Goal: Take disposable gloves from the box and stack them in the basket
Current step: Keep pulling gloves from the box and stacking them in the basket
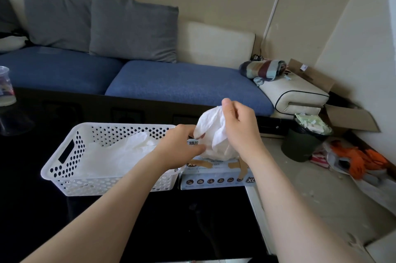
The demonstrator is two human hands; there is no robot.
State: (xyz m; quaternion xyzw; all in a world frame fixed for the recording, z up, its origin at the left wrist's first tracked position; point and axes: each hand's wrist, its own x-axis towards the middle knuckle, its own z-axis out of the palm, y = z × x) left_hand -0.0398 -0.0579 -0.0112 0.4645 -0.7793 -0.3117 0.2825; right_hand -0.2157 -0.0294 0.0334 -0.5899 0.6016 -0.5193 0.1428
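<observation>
A pale blue glove box [216, 173] marked XL lies on the black table, right of a white perforated basket [70, 155]. Several white gloves [126, 151] lie flat inside the basket. My right hand [240, 127] pinches a crumpled white glove [211, 134] and holds it above the box opening, its lower end still at the box. My left hand [182, 147] rests on the top of the box at its left end, fingers curved over it and touching the glove's base.
The black table [171, 220] ends just right of the box. A clear plastic cup [6, 87] stands far left. A blue sofa [182, 84] runs behind. On the floor at right stand a dark bin [304, 140], cardboard boxes and orange clutter.
</observation>
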